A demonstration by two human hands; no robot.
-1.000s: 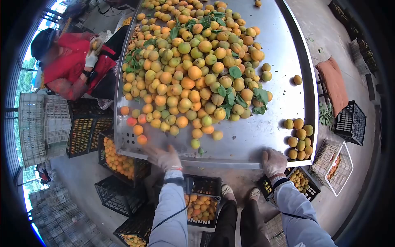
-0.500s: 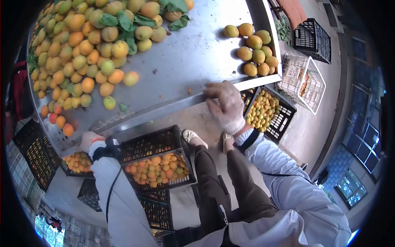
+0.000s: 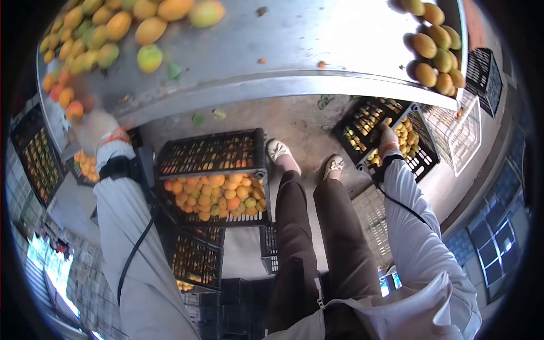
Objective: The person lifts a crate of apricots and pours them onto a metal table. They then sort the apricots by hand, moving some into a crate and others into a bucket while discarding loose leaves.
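Observation:
My left hand, in a pale glove with an orange-edged cuff, is at the left front corner of the metal table. It lies just below a few reddish apricots, and its fingers are blurred. Down beside the table's right front corner, my right hand reaches into a black crate holding small yellow apricots. The fingers are mostly hidden among crate and fruit, so I cannot tell whether they grip an apricot. A large heap of apricots covers the table's left side.
A small group of apricots lies at the table's right rim. Below the table is a black crate of orange apricots. A white crate stands at right, and another black crate at far left. My shoes are between the crates.
My right hand has gone from the table's front edge down into the crate at right. The left hand has shifted up and left in view. The view has also shifted.

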